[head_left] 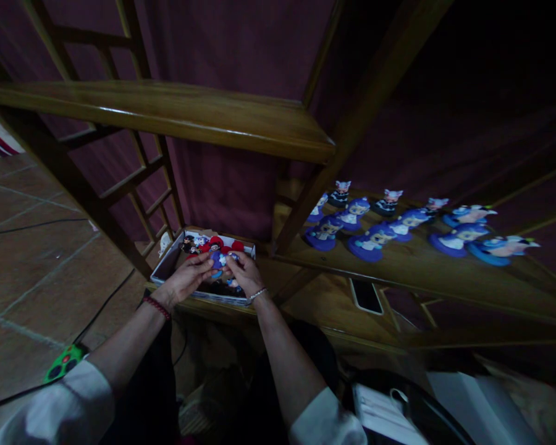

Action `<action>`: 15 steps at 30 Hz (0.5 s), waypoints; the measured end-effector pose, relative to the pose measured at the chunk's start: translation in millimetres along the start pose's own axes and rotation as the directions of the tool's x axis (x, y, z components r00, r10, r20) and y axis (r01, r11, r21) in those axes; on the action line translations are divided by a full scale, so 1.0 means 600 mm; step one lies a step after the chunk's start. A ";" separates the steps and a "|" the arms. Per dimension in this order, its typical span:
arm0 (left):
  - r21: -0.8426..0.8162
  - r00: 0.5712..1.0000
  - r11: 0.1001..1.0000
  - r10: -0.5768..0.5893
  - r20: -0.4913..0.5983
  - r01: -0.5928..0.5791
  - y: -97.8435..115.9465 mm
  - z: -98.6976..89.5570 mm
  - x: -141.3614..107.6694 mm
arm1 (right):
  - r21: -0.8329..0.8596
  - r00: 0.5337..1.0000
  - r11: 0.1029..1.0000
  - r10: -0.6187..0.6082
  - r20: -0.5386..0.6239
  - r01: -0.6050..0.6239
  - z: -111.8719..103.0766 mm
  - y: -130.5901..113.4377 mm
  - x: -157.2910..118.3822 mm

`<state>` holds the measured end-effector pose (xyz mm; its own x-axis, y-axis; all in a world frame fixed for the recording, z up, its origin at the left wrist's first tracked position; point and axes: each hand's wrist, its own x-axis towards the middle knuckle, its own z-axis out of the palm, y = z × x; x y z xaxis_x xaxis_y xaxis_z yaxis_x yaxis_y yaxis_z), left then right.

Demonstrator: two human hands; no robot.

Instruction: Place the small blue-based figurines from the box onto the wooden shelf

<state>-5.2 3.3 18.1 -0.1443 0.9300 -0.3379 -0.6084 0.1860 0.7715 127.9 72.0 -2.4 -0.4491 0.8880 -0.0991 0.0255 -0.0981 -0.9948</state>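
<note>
Over a white-rimmed box [157,275] on the low shelf, both hands hold a small purple-blue and white figurine [219,259]. My left hand [189,276] pinches it from the left side, and my right hand [244,272] grips it from the right. Inside the box lie more figurines, among them a red one [215,243] just behind my fingers and dark ones at the front. My hands cover part of the box's contents. Several purple-based figurines [368,241] stand on the raised wooden shelf to the right, with black-and-white striped ones [389,202] behind them.
A wooden beam [167,114] crosses above the box. A phone [366,296] lies on the lower shelf at right. On the tiled floor at left sits a green power strip [65,362] with a black cable. White papers [384,411] are at lower right.
</note>
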 end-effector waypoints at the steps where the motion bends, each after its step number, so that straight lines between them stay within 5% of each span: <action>1: -0.010 1.000 1.000 0.001 -0.004 -0.001 0.000 0.000 0.000 | 0.000 1.000 1.000 0.014 0.009 -0.014 0.000 0.000 -0.001; 15: 0.027 0.997 0.998 -0.054 0.051 0.053 0.001 -0.005 0.008 | -0.050 1.000 0.999 0.007 -0.015 -0.007 -0.008 0.021 0.011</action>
<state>-8.5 6.7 15.4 -0.0707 0.9336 -0.3511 -0.5939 0.2434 0.7669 129.5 78.8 -15.6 -0.4351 0.8941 -0.1060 0.0735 -0.0821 -0.9939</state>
